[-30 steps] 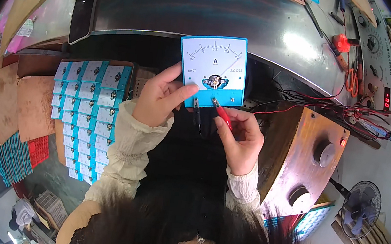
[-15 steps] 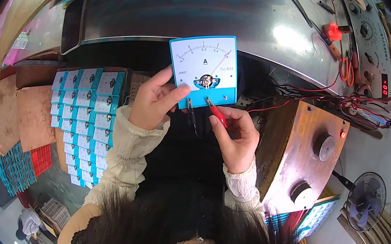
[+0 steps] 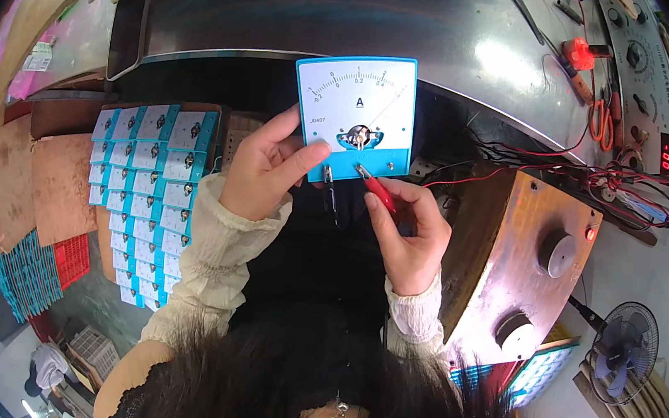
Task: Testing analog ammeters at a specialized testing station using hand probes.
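A blue-edged ammeter with a white dial is held up in front of me, its needle leaning to the right side of the scale. My left hand grips its lower left edge, thumb on the front. A black alligator clip hangs from the meter's left terminal, beside my left thumb. My right hand pinches a red alligator clip, whose metal tip touches the middle terminal on the blue lower strip. The right terminal has nothing clipped to it.
Rows of similar meters lie on a board to the left. A wooden box with two knobs stands at right, beside tangled red and black wires. Beyond are a metal bench, pliers, an instrument panel and a fan.
The meter and both hands have shifted slightly right in view, and the meter sits a little straighter. Both clips remain at the same terminals.
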`<control>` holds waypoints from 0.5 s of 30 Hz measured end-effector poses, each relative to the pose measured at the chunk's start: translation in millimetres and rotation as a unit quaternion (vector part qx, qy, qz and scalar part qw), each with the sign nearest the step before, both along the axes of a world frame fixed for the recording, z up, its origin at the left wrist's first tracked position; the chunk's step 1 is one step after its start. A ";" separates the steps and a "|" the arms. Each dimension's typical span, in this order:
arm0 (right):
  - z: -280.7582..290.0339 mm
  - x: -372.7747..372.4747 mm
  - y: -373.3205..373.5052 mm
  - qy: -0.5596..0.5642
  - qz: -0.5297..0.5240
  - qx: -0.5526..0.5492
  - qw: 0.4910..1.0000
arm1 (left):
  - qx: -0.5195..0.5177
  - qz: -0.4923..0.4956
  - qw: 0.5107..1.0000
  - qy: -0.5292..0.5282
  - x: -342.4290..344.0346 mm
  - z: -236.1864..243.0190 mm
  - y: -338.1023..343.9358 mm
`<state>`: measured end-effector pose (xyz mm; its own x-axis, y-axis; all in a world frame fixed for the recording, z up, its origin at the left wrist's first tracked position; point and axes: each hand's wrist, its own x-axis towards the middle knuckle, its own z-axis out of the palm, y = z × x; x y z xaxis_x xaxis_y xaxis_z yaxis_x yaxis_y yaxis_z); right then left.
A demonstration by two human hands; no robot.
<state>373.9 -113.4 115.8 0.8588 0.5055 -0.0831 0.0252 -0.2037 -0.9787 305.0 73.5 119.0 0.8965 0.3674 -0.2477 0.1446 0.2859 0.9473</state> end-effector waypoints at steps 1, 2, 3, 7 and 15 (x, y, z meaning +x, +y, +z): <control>-0.1 0.4 -0.3 -0.008 -0.002 0.001 1.000 | 0.001 -0.002 1.000 0.005 0.6 0.2 -0.1; 0.4 0.8 -0.6 -0.007 -0.003 0.002 1.000 | 0.002 -0.003 1.000 0.006 1.0 -0.5 -0.7; 0.6 1.3 -0.7 -0.011 0.000 0.001 1.000 | 0.004 0.002 1.000 0.001 0.6 -2.0 -1.6; 0.2 1.4 -1.6 -0.007 -0.002 0.004 1.000 | 0.017 0.006 1.000 0.001 -0.2 -3.1 -2.0; 7.6 4.0 -14.3 -0.077 -0.037 -0.009 0.996 | 0.019 -0.020 1.000 -0.011 10.4 -1.8 -12.1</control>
